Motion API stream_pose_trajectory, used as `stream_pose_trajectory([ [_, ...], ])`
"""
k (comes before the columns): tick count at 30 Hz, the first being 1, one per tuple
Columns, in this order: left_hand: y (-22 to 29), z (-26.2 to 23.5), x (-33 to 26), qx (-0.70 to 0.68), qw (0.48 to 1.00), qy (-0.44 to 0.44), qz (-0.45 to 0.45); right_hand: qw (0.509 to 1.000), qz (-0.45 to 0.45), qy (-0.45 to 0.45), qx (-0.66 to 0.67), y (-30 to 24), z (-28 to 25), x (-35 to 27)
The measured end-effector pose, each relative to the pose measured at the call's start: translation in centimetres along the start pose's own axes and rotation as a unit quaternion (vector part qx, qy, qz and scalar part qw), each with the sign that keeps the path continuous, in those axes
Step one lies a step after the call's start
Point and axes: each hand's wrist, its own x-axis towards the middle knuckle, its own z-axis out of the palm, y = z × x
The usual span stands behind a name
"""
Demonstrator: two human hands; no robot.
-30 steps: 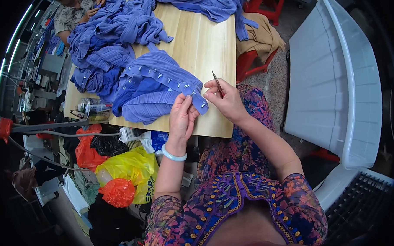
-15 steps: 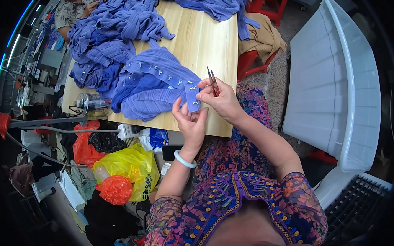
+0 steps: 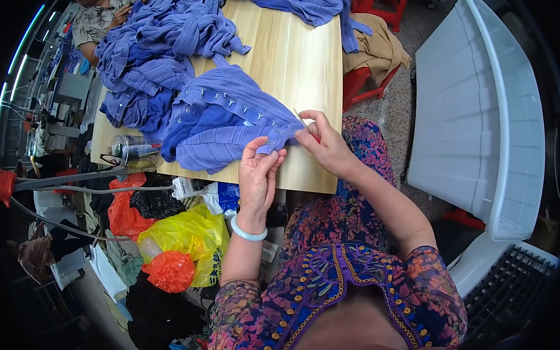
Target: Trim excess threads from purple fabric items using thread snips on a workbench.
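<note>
A blue-violet ribbed knit garment (image 3: 223,143) lies on the wooden table, a row of small silver fasteners running along its edge band (image 3: 244,108). At the band's near end, my left hand (image 3: 257,179) pinches the corner of the cloth between thumb and fingers. My right hand (image 3: 328,145) grips the same band slightly to the right, thumb against fingers. Red-handled scissors (image 3: 316,138) are tucked in that hand, mostly hidden by the fingers. A pale bracelet (image 3: 249,234) circles my left wrist.
More blue-violet garments (image 3: 152,50) are heaped on the wooden table (image 3: 288,57). A clear jar (image 3: 126,149) stands at its left edge. Yellow (image 3: 193,236) and red plastic bags (image 3: 168,270) lie below left. A large pale bin (image 3: 457,119) stands right; a person (image 3: 96,27) sits far left.
My right hand has drawn the band's end to the right, and the scissor blades no longer point up in plain view. My left fingers have closed on the corner.
</note>
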Motion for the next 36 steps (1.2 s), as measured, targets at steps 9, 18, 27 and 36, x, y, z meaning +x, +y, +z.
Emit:
stream_pose_trajectory([
  [9,0.0,-1.0,0.2,0.001,1.000,-0.006,0.010,0.989,-0.074,-0.006,-0.125,-0.5,0.2,-3.3],
  [18,-0.2,-0.1,-0.1,0.146,0.985,-0.015,0.093,0.977,-0.151,0.031,-0.148,-0.7,0.0,-3.3],
  [27,-0.6,0.2,-0.3,0.208,0.967,-0.027,0.146,0.979,-0.137,0.014,-0.148,-0.8,-0.1,-3.2],
  [36,-0.5,-0.1,-0.4,0.212,0.967,-0.047,0.133,0.980,-0.140,0.008,-0.140,-0.5,0.0,-3.1],
])
